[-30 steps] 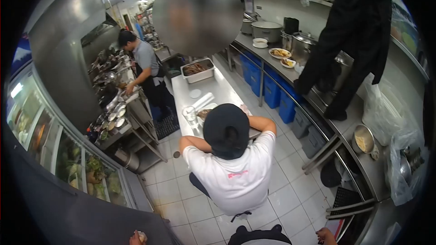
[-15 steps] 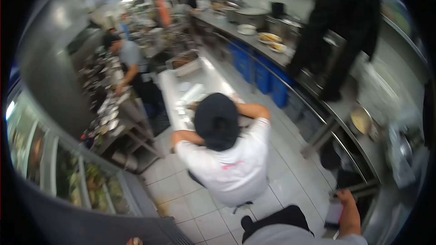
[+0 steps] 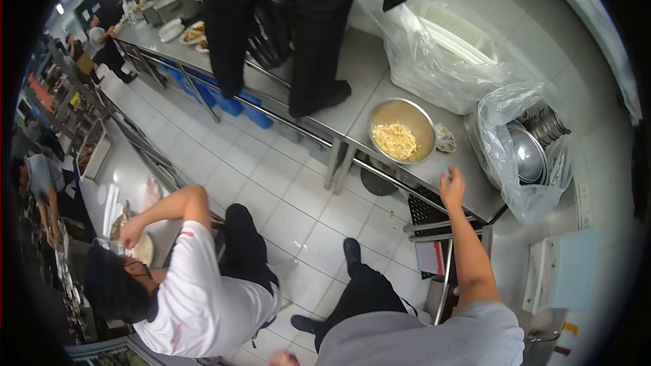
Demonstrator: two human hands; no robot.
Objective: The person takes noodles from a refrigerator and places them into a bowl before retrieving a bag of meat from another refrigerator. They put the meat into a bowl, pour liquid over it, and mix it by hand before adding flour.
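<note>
My right hand (image 3: 453, 188) reaches out over the front edge of the steel counter, fingers loosely bent and apart, with nothing visible in it. Just beyond it stands a metal bowl (image 3: 422, 116) holding pale yellow shreds that look like bean sprouts (image 3: 396, 142). Beside the bowl, nearest my fingers, lies a small clear plastic bag (image 3: 445, 138) with contents I cannot make out. Only a small part of my left hand (image 3: 283, 359) shows at the bottom edge, low by my body; its fingers are cut off from view.
Someone stands on the counter (image 3: 366, 74) in black trousers (image 3: 319, 34). Clear plastic (image 3: 424, 61) covers a white basket; more wraps metal bowls (image 3: 529, 156). A co-worker in a white shirt (image 3: 210, 298) bends over a worktable at left. A red-and-white box (image 3: 429, 257) sits under the counter.
My view has swung right toward the counter. My right arm has gone from hanging low by the under-counter shelf to stretching forward near the bowl. The co-worker in white now appears at left.
</note>
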